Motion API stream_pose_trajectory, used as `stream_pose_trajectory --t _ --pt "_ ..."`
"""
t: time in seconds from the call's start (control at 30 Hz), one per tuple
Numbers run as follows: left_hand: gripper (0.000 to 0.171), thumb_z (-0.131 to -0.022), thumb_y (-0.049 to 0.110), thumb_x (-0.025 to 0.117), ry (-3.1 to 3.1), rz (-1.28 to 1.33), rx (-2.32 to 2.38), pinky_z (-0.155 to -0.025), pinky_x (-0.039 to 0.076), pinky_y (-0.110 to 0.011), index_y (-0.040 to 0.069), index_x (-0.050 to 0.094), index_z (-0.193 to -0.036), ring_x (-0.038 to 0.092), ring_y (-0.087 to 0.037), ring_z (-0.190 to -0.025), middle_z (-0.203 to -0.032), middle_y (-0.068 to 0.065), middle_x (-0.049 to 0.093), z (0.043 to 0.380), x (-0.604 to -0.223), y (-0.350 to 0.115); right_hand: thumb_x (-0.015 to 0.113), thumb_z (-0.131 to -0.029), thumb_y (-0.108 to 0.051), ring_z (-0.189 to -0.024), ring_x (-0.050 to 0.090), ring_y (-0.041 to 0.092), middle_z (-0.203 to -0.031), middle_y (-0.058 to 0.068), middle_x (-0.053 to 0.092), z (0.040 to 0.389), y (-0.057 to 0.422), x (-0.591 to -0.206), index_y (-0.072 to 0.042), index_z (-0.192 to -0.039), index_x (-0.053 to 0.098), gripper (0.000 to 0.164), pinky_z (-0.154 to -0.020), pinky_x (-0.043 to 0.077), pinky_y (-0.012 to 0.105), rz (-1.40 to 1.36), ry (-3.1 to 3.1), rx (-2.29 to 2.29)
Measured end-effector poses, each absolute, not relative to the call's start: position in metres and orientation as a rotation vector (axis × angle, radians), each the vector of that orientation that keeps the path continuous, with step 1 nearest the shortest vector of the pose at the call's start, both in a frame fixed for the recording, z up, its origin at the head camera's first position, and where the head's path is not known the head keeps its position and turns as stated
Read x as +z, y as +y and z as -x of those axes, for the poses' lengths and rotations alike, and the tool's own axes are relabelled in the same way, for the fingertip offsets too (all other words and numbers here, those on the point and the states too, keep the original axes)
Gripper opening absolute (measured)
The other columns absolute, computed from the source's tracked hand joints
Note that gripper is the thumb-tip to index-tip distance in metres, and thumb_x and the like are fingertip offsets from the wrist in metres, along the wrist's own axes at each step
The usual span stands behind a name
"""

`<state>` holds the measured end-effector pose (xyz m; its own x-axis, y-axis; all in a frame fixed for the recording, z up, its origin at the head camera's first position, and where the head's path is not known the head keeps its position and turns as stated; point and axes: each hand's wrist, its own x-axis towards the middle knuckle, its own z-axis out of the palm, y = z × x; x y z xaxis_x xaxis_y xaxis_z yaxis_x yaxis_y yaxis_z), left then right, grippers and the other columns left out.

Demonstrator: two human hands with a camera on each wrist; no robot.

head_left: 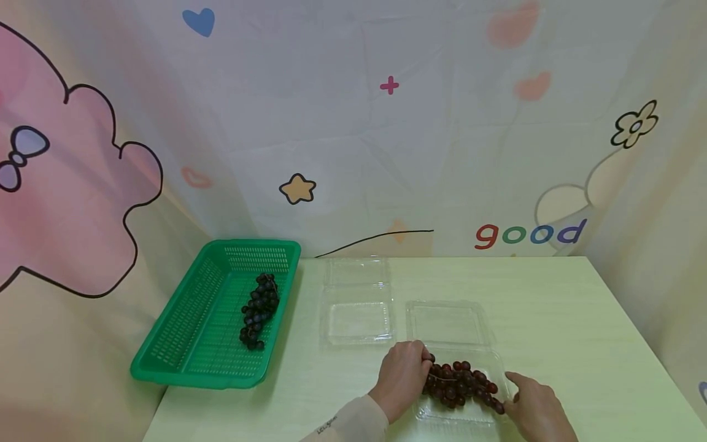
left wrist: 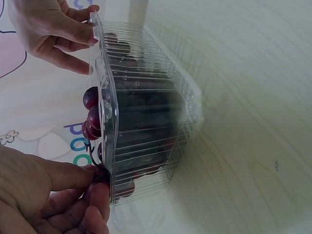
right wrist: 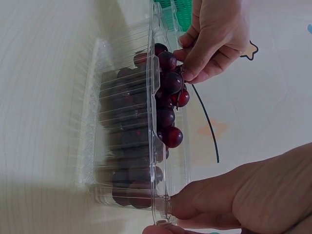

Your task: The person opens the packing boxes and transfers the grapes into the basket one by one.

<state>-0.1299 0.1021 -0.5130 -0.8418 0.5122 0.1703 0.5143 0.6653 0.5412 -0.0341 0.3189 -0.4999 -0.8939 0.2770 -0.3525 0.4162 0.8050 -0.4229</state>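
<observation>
A bunch of dark red grapes (head_left: 455, 383) lies in the base of a clear plastic clamshell container (head_left: 469, 417), whose lid (head_left: 448, 322) is folded back behind it. Several grapes stand above the rim, as both wrist views show. My left hand (head_left: 403, 377) pinches the stem end of the bunch at the container's left side, thumb against fingers. At the opposite side, my right hand (head_left: 537, 402) holds the container's rim between thumb and finger. In the right wrist view the right hand (right wrist: 243, 200) is at the bottom, and the left hand (right wrist: 214, 44) is above.
A green plastic basket (head_left: 190, 334) stands at the left with another dark bunch of grapes (head_left: 259, 310) inside. Behind my left hand lies a second clear container (head_left: 359, 322), opened flat. A printed curtain (head_left: 342, 123) hangs along the table's back edge.
</observation>
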Motion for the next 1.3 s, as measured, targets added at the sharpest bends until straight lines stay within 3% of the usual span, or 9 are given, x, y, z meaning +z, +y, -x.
stream_pose_trajectory --t 0.83,1.3 --pt "0.012 -0.089 0.005 0.077 -2.855 0.9 -1.063 -0.064 0.05 -0.017 0.014 0.072 -0.083 0.061 0.0 -0.073 -0.08 0.008 0.068 0.131 -0.51 0.105 0.073 -0.084 0.002 -0.068 0.061 0.021 -0.077 0.004 0.064 0.033 0.318 -0.5 0.019 -0.129 0.055 0.052 -0.064 0.053 0.045 -0.531 2.718 -0.751" --pt "0.009 -0.093 0.006 0.075 -2.762 0.97 -1.11 -0.065 0.048 -0.013 0.014 0.071 -0.09 0.06 0.003 -0.076 -0.087 0.008 0.071 0.127 -0.502 0.107 0.073 -0.082 0.001 -0.068 0.059 0.021 -0.076 0.004 0.063 0.033 0.318 -0.501 0.019 -0.127 0.056 0.051 -0.065 0.053 0.046 -0.535 2.751 -0.731"
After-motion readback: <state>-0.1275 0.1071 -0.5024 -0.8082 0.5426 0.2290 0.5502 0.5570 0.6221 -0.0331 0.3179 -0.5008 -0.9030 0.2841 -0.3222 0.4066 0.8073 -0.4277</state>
